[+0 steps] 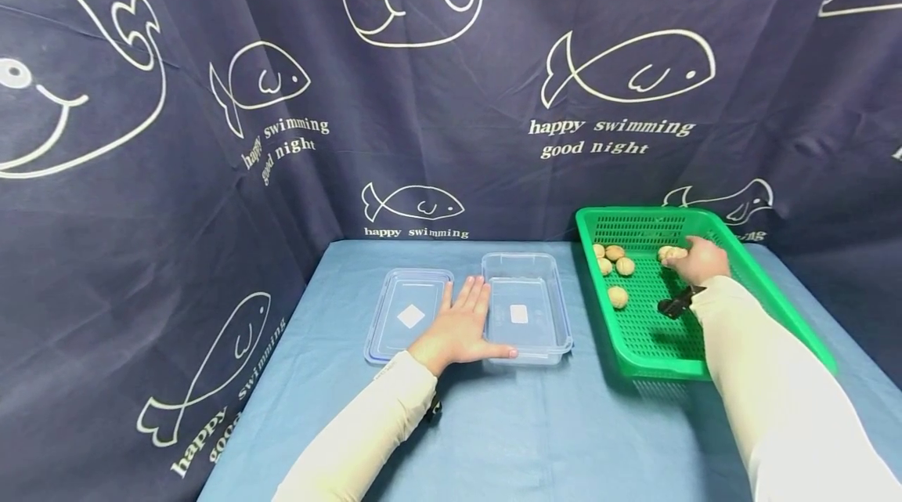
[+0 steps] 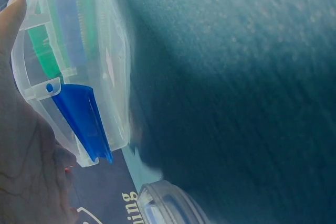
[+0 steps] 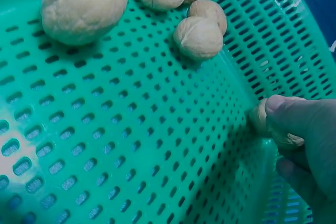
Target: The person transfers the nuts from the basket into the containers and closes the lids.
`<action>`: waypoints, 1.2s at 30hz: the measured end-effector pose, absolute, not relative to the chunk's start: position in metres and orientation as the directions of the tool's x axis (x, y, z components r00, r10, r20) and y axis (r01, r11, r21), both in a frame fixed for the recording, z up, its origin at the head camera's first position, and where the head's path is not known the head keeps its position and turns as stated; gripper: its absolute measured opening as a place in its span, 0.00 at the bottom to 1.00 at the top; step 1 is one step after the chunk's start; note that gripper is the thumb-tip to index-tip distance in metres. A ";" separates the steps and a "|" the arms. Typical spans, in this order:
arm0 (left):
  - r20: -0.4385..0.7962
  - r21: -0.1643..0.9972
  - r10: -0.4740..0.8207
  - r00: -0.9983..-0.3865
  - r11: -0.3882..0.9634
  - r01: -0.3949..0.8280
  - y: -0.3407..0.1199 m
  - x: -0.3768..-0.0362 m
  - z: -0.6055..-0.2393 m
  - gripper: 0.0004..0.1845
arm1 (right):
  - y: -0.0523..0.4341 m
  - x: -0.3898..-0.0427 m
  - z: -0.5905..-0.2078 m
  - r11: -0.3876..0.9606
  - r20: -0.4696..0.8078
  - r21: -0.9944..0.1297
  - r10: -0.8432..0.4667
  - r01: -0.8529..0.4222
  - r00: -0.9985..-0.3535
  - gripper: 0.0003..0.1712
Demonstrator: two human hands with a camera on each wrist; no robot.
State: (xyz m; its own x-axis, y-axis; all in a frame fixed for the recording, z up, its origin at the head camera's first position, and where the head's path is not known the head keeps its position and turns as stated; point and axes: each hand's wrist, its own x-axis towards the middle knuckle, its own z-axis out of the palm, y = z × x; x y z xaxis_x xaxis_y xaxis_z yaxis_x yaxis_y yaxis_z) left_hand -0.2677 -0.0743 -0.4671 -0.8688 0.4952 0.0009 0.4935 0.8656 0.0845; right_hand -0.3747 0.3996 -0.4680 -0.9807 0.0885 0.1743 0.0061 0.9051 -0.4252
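Observation:
My right hand (image 1: 705,261) reaches into the green basket (image 1: 662,366) and pinches a walnut (image 3: 289,139) between thumb and fingers. Right beside it, at the basket wall, another walnut (image 3: 258,119) is partly covered by the thumb. Several loose walnuts (image 1: 618,297) lie along the basket's left side. My left hand (image 1: 458,334), fingers straight and spread, rests against the left side of a clear plastic box (image 1: 561,310). Its thumb lies along the box's front edge. The left wrist view shows a blue clip (image 2: 83,121) on the box wall.
A clear lid with a blue edge (image 1: 387,334) lies flat to the left of the box. Blue cloth covers the table (image 1: 528,431). Dark curtains with whale and fish drawings (image 1: 493,173) hang behind and at the sides.

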 end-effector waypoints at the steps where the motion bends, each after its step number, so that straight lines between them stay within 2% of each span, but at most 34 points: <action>1: 0.000 0.085 0.495 -0.869 0.866 0.493 -0.074 -0.268 -0.467 0.69 | 0.398 -0.374 -0.467 0.907 0.196 -0.421 0.087 -0.003 -0.977 0.41; 6: -0.005 0.091 0.491 -0.871 0.868 0.489 -0.075 -0.267 -0.466 0.69 | 0.391 -0.371 -0.462 0.904 0.255 -0.424 0.062 -0.054 -0.965 0.33; 17: -0.017 0.121 0.484 -0.875 0.869 0.479 -0.077 -0.267 -0.468 0.69 | 0.360 -0.362 -0.436 0.874 0.297 -0.469 0.023 -0.125 -0.955 0.31; 26: -0.011 0.116 0.486 -0.874 0.868 0.482 -0.075 -0.267 -0.470 0.69 | 0.337 -0.361 -0.420 0.853 0.317 -0.504 0.037 -0.135 -0.948 0.32; 36: -0.005 0.125 0.492 -0.871 0.864 0.487 -0.074 -0.264 -0.464 0.69 | 0.312 -0.361 -0.408 0.814 0.427 -0.534 0.029 -0.227 -0.904 0.20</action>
State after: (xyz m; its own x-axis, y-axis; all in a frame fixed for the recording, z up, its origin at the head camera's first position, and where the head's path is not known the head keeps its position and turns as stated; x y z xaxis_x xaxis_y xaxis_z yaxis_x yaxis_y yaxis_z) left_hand -0.2637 -0.0738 -0.4644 -0.8708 0.4917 -0.0048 0.4873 0.8643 0.1247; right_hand -0.3614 0.3123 -0.4079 -0.9038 0.0287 0.4271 -0.2266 0.8144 -0.5342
